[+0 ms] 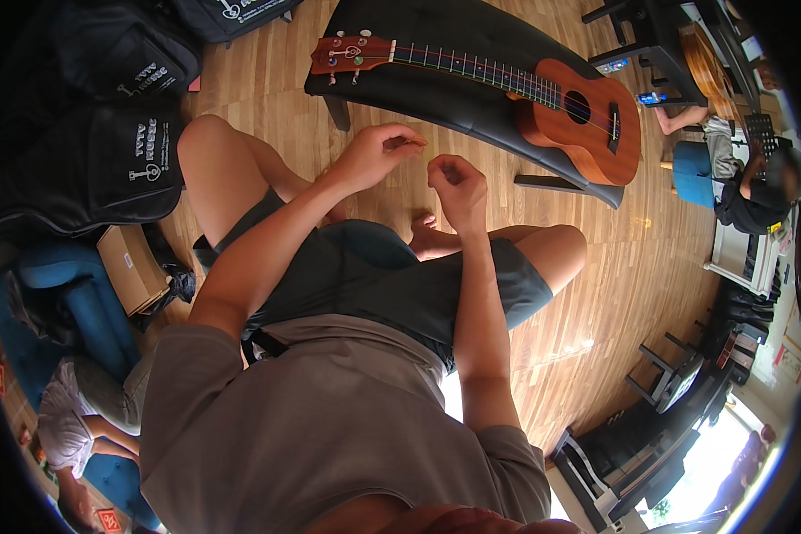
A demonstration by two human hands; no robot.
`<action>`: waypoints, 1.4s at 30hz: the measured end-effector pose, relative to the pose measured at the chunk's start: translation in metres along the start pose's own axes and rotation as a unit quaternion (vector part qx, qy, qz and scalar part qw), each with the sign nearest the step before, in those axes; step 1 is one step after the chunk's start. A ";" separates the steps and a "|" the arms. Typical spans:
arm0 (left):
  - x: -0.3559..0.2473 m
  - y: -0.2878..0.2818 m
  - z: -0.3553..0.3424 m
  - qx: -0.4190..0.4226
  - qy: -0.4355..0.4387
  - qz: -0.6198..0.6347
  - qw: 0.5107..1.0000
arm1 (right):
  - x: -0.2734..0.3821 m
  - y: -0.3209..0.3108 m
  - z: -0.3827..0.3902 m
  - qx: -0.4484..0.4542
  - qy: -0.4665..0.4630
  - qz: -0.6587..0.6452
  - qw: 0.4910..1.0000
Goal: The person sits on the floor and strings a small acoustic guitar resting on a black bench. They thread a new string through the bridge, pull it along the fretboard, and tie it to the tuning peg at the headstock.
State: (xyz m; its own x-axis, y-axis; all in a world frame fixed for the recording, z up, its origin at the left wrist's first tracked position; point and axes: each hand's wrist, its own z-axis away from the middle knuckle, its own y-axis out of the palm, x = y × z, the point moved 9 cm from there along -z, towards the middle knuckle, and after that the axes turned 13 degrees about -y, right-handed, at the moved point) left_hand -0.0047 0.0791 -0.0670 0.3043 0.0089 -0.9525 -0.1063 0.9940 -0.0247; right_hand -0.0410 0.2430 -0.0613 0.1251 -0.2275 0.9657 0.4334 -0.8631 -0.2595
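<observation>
I sit with my legs crossed on a wooden floor. My left hand point(378, 151) is raised over my knee, its fingertips pinched together. Close to its right, my right hand point(458, 185) is curled into a loose fist. Nothing is visible in either hand; anything thin between them is too fine to see. Just beyond the hands, a brown ukulele point(552, 98) lies flat across a black padded bench point(436, 93), its headstock pointing left and its body to the right.
Black instrument bags point(107, 160) lie at the left, with a cardboard box point(132, 267) and a blue seat point(53, 303) below them. One person lies at the lower left point(71, 418). Another sits by a blue stool point(692, 171) at the right. Black chairs stand at the lower right.
</observation>
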 end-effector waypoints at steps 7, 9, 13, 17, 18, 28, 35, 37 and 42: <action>-0.031 0.001 0.013 -0.072 0.122 -0.147 0.979 | -0.014 0.004 0.003 0.036 0.092 -0.125 0.987; -0.033 0.002 0.014 -0.070 0.131 -0.156 0.976 | -0.018 0.004 0.002 0.035 0.094 -0.152 0.983; -0.028 0.003 0.010 -0.035 0.102 -0.117 0.987 | -0.018 0.000 0.002 0.015 0.079 -0.161 0.984; -0.003 0.006 0.004 0.034 -0.029 0.026 0.999 | -0.015 -0.001 0.002 0.006 0.077 -0.172 0.982; 0.000 0.008 0.004 0.050 -0.041 0.030 0.997 | -0.016 0.000 0.002 0.010 0.078 -0.169 0.982; -0.007 0.004 0.006 -0.016 0.021 -0.050 0.998 | -0.016 0.009 0.004 0.055 0.086 -0.184 0.978; -0.005 0.005 0.005 0.011 -0.033 -0.063 0.997 | -0.017 0.003 0.004 0.009 0.100 -0.234 0.967; 0.007 0.009 0.004 0.063 -0.062 0.037 0.995 | -0.012 -0.006 0.002 -0.034 0.083 -0.213 0.973; 0.011 0.017 0.005 0.097 -0.103 0.088 0.986 | -0.006 -0.009 0.000 -0.028 0.057 -0.223 0.973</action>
State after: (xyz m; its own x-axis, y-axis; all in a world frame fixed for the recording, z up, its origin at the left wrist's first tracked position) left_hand 0.0014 0.0966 -0.0770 0.4848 0.1856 -0.8547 0.0027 0.9769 0.2137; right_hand -0.0452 0.2520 -0.0647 -0.1660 0.1301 0.9775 0.3713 -0.9101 0.1841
